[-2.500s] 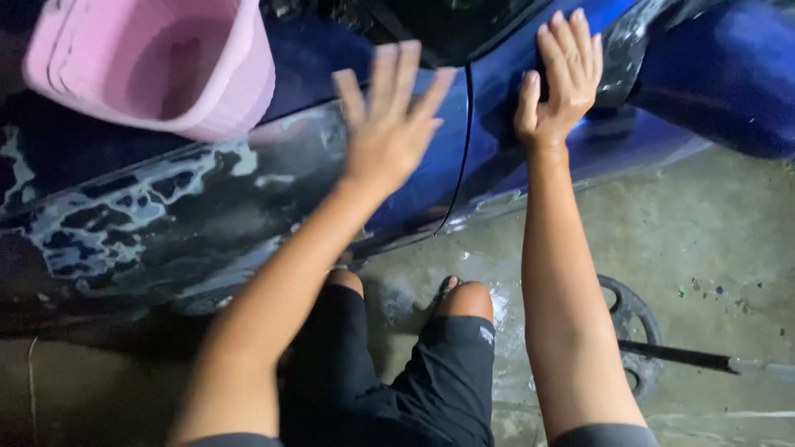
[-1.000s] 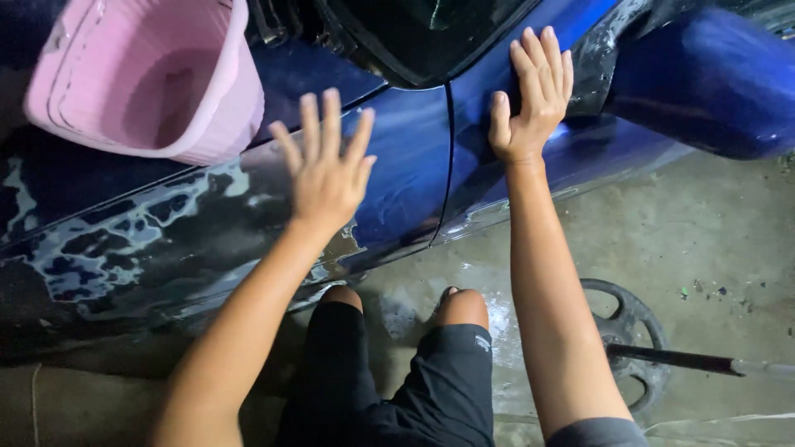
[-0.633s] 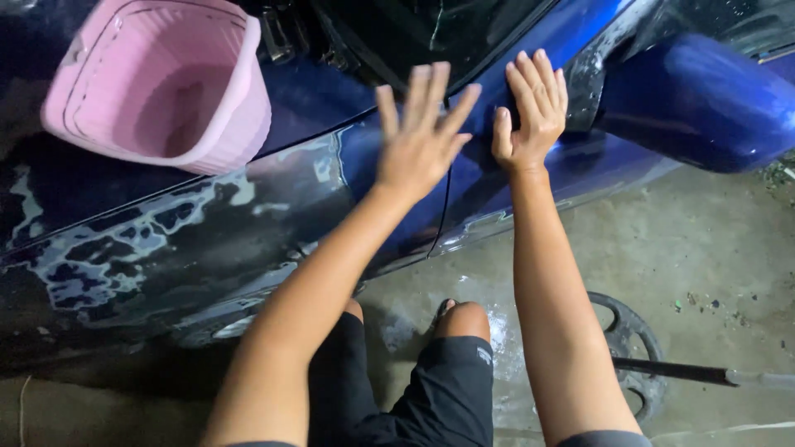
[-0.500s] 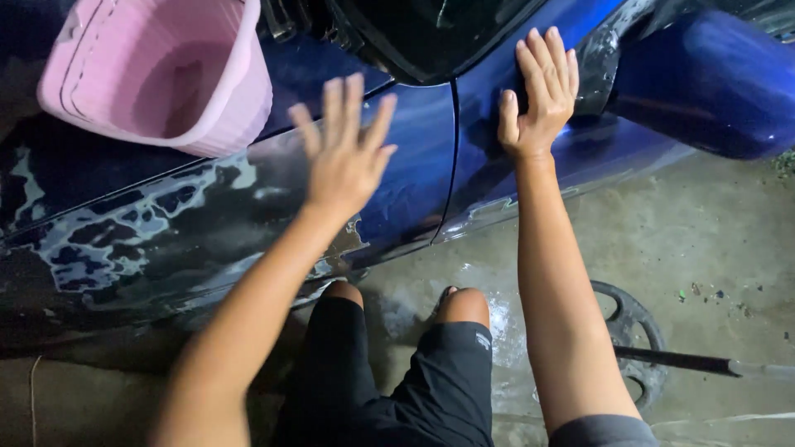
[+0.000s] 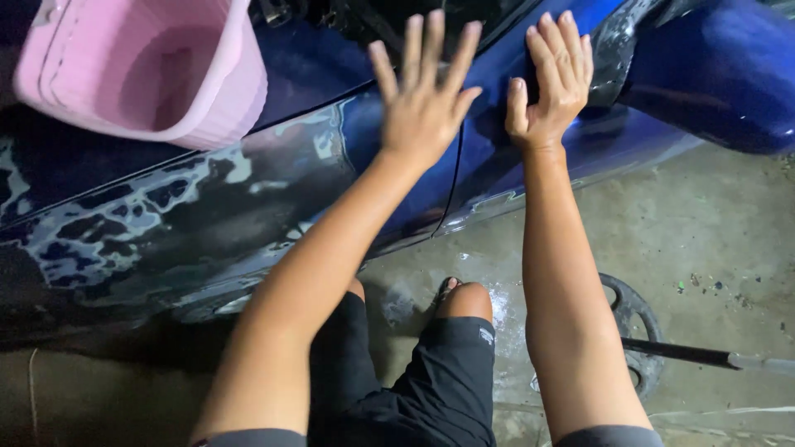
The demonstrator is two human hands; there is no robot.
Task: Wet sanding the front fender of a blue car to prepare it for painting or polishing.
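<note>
**Two flat hands on a wet blue car**

Nearest, black shorts (image 5: pixel 431 381) and bent knees are seen below the arms. Past the right arm, a round metal wheel (image 5: pixel 633 331) with a dark rod lies on the wet floor (image 5: pixel 712 240). Farther up, the left hand (image 5: pixel 424 103) is spread wide open, blurred, with nothing held. Just beside it, the right hand (image 5: pixel 553 83) is pressed flat on the blue car (image 5: pixel 497 165), nothing held. Soapy foam (image 5: pixel 124 232) is seen left of the hands. A pink bucket (image 5: pixel 141 70) sits above that.
</note>
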